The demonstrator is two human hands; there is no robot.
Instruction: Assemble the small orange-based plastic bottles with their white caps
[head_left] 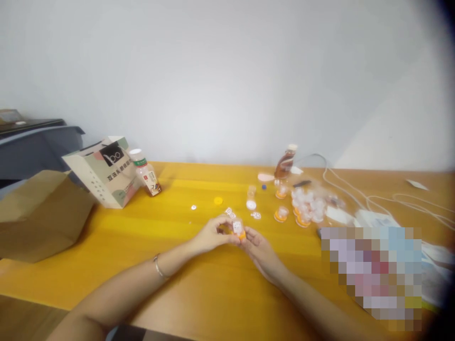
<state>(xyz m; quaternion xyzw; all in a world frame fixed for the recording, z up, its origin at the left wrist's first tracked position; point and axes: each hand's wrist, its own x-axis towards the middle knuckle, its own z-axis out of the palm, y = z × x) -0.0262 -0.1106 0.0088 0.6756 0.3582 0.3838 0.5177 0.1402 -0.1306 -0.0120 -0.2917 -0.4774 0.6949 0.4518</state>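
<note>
Both hands meet over the middle of the table around a small see-through container (237,228) with an orange base and a white patterned piece showing in it. My left hand (212,233), with a bracelet at the wrist, pinches it from the left. From the right, the fingers of my right hand (260,247) close on its orange lower part. Just beyond lie small white cut-out pieces (256,215), a yellow disc (218,201), a white round cap (251,205) and a small white round part (193,207). Similar orange-based containers (281,214) stand to the right; blur hides their details.
A pile of see-through containers (308,206) lies at right, near a brown drink bottle (285,163) and white cables (355,189). At left stand a labelled drink bottle (146,175), a printed paper bag (113,177) and a brown paper bag (42,213). A wall (213,85) rises behind.
</note>
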